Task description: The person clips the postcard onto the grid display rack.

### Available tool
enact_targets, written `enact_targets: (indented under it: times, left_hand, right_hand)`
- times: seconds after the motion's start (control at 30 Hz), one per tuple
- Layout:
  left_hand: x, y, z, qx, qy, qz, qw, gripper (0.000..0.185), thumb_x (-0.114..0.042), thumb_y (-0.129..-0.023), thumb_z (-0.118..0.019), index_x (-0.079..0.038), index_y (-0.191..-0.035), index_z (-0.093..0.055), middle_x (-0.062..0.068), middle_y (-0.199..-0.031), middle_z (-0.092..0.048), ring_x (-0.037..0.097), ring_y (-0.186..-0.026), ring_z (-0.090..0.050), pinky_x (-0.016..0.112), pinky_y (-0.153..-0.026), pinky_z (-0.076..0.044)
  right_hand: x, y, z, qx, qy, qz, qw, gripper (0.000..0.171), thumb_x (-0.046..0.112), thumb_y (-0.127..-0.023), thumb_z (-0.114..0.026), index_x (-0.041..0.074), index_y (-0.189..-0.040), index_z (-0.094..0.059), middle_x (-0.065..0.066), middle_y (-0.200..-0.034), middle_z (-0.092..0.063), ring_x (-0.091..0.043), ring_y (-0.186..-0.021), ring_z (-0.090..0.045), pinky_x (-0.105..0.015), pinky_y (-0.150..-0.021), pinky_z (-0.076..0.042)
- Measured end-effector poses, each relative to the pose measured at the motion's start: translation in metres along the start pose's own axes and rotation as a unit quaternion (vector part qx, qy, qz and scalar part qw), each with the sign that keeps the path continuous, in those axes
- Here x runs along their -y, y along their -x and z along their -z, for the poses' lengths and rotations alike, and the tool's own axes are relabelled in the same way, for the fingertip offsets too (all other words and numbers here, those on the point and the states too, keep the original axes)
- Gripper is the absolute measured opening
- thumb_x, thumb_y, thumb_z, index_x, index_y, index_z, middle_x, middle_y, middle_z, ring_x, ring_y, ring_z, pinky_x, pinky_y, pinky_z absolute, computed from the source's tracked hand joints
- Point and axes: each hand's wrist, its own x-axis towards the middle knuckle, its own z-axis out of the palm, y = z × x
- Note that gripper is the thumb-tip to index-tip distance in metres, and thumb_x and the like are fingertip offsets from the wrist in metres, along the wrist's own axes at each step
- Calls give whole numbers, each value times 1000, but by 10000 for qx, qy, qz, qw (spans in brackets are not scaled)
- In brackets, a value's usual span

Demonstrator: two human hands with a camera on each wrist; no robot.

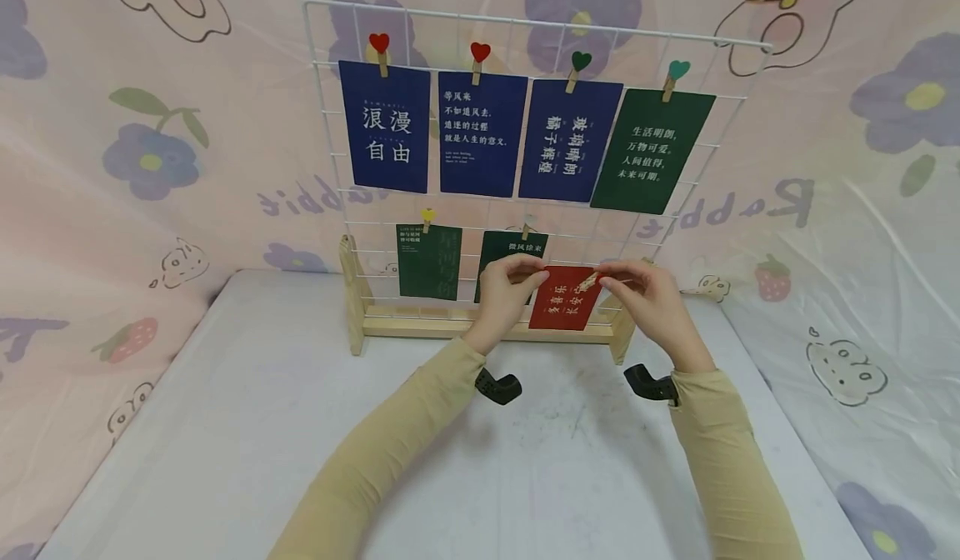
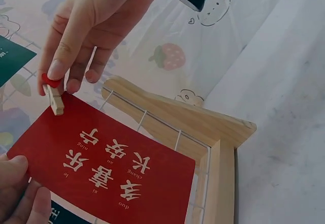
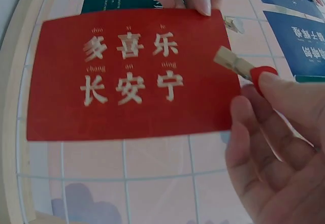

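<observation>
A red card [image 1: 558, 314] with white lettering is held up in front of the lower right part of a white wire grid [image 1: 540, 21]. My left hand [image 1: 502, 300] pinches its upper left corner between thumb and fingers. At the opposite upper corner, my right hand [image 1: 654, 306] pinches a small wooden clothespin [image 3: 236, 64] by its red heart end. The clothespin's tip overlaps the card's edge in both wrist views. Partly hidden behind my left hand, a green card [image 1: 491, 247] hangs from the grid by a clip.
Three blue cards [image 1: 385, 127] and a green one [image 1: 652, 152] hang along the top row on heart clips. Lower left hangs a smaller-looking green card [image 1: 429, 262] on a yellow-topped clip. The grid stands in a wooden base [image 1: 412, 327] on a white-covered table [image 1: 247, 427].
</observation>
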Motion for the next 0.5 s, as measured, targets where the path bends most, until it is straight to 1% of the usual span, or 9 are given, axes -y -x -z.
enact_targets:
  times: [0.2,0.23,0.3,0.4,0.5]
  left_hand:
    - [-2,-8,-6,-183,-116,-305,9993,14,-7,-87,-70,-1,-100,-71,6,-93,-70,12,-82,-65,19,-75,-53]
    - [-2,-10,-6,-215,-115,-331,9992,14,-7,-87,-70,-1,-100,-71,6,-93,-70,12,-82,-64,19,-75,-53]
    - [-4,-12,-7,-263,-139,-407,9987,14,-6,-87,-71,-1,-99,-71,6,-93,-70,12,-81,-65,19,-74,-53]
    - [-7,-15,-8,-340,-189,-475,9981,13,-6,-86,-71,-1,-98,-72,6,-92,-70,13,-80,-65,20,-73,-53]
    - [-8,-18,-9,-381,-266,-480,9978,13,-6,-85,-72,-2,-98,-72,6,-92,-71,12,-80,-65,20,-72,-53]
  right_hand:
    - [4,-10,-3,-592,-62,91,9982,22,8,-92,-64,3,-113,-69,-11,-108,-67,-10,-91,-60,-13,-77,-48]
    - [-1,-12,-3,-696,-54,116,9975,22,10,-92,-64,5,-113,-69,-9,-108,-67,-7,-91,-60,-13,-78,-48]
    - [-1,-15,-3,-887,-41,166,9959,22,9,-92,-65,6,-112,-70,-9,-108,-67,-7,-90,-59,-13,-77,-48]
    - [3,-18,-3,-1127,-20,209,9934,21,6,-91,-66,4,-111,-71,-10,-105,-66,-6,-89,-58,-13,-75,-47]
    - [16,-17,-1,-1277,47,338,9912,19,0,-90,-65,-2,-107,-70,-13,-100,-63,-7,-87,-58,-13,-73,-46]
